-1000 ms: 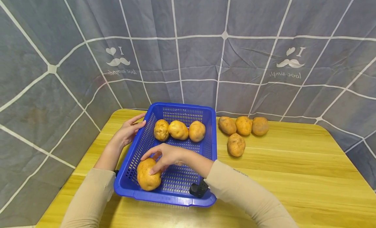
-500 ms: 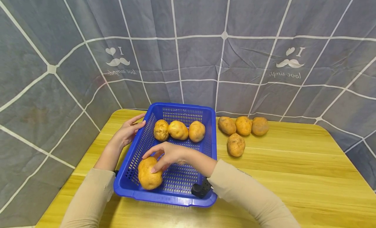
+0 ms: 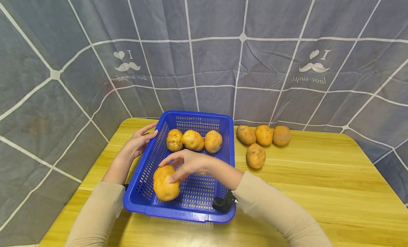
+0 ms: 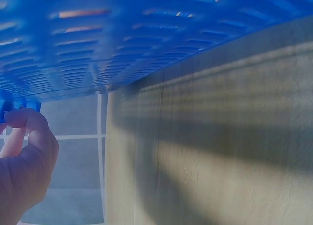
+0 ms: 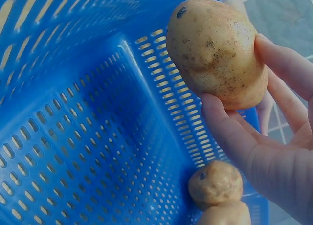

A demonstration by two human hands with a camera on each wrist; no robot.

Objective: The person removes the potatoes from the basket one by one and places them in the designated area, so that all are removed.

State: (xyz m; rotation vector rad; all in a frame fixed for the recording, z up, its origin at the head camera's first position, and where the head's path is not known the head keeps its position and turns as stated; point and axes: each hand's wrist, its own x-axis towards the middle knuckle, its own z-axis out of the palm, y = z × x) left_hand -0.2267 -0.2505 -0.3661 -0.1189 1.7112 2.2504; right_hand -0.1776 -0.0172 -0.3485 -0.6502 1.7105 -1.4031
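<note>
In the head view, my right hand [image 3: 191,164] pinches a large yellow potato [image 3: 165,185] between thumb and fingers, over the near left part of a blue slotted plastic basket [image 3: 178,214]. The right wrist view shows that potato [image 5: 215,54] raised above the basket floor, with dark specks on its skin. My left hand [image 3: 137,144] grips the basket's left rim; in the left wrist view its bent fingers [image 4: 36,137] meet the blue rim. Three more potatoes [image 3: 192,140] lie in a row at the basket's far end.
To the right of the basket, several potatoes [image 3: 256,156] lie on the wooden table [image 3: 302,183], most of them in a row near its back edge. A grey curtain with white lines [image 3: 216,63] hangs behind. A black wrist camera [image 3: 224,201] sits over the basket's near right corner.
My right hand has carried the large potato a little up and to the right, away from the basket's near left corner. The left hand and the other potatoes stay put.
</note>
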